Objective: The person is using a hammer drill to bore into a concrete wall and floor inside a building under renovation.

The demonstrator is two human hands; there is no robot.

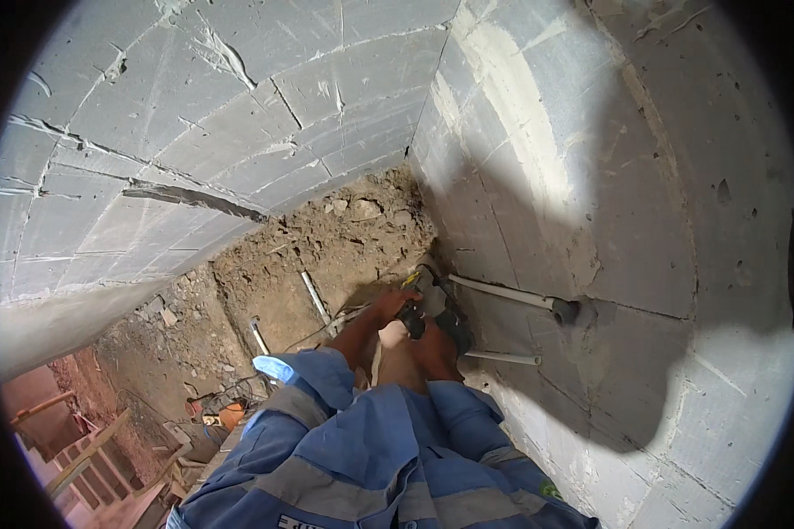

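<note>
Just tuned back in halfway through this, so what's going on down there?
A person in blue work clothes is bent over in a corner between two grey block walls. The left hand grips a dark power tool low beside the right-hand wall; the right hand is close against it, fingers hard to make out. Two pale pipes show just right of the tool, and bare dirt lies ahead.

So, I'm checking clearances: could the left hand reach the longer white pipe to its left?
Probably, once free: the left hand is on the power tool, but nothing visible blocks the white pipe.
</note>
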